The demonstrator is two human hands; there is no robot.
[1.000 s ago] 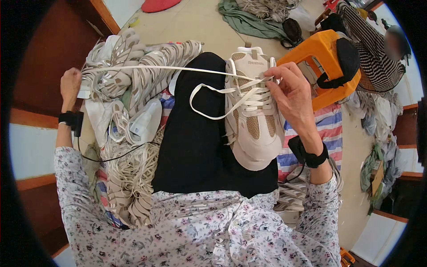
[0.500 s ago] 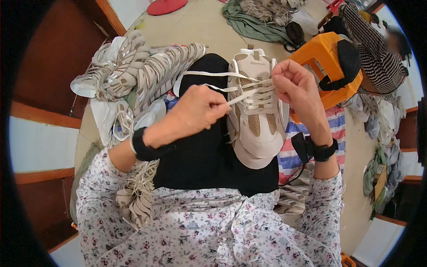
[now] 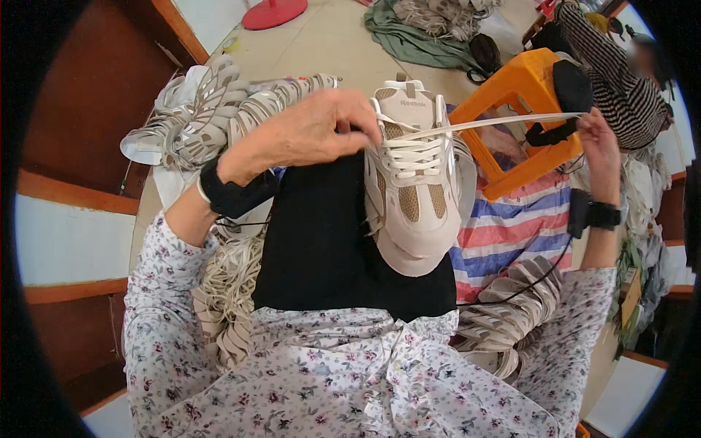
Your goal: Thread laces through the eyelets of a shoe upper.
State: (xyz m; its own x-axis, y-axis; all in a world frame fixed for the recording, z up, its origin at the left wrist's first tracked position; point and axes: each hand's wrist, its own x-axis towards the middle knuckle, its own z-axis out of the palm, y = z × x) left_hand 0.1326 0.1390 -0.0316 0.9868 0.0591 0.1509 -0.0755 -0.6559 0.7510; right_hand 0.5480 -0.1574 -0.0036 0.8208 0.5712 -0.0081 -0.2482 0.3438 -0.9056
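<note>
A person's left hand point(image 3: 310, 135) is pinching the top eyelets of a beige sneaker point(image 3: 412, 182) (light, soft-sided) resting on the lap, while the right hand point(image 3: 600, 142) is pulling its flat, limp lace point(image 3: 482, 125) taut, fingers clamped on its end.

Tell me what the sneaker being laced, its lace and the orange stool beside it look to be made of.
Sneaker: beige fabric mesh panels with smoother, matte overlays, probably synthetic leather; the mesh shows a darker open weave. Lace: flat white woven textile, pulled taut by the right hand. Orange stool: moulded plastic, going by its uniform colour and slight sheen.
</note>
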